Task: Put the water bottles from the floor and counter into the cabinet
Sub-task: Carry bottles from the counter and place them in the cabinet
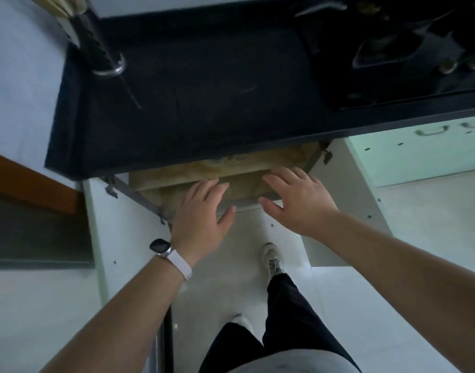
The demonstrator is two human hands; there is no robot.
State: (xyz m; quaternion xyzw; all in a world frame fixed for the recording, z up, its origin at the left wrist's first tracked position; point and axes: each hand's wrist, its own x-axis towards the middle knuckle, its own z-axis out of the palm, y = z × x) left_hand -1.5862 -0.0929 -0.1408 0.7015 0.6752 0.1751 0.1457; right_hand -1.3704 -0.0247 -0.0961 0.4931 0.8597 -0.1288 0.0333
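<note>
No water bottle shows in the head view. Below the black counter (204, 90) the cabinet (231, 170) stands with both doors swung out, its brownish inside partly visible. My left hand (201, 211), with a watch on the wrist, hovers with spread, straight fingers in front of the cabinet opening and holds nothing. My right hand (295, 200) is beside it, fingers likewise spread, empty. The deeper part of the cabinet is hidden under the counter edge.
The left cabinet door (115, 224) and the right cabinet door (347, 184) flank my arms. A metal utensil holder (101, 49) stands at the counter's back left, a black stove (406, 49) at the right. My feet are on the pale floor (365, 305).
</note>
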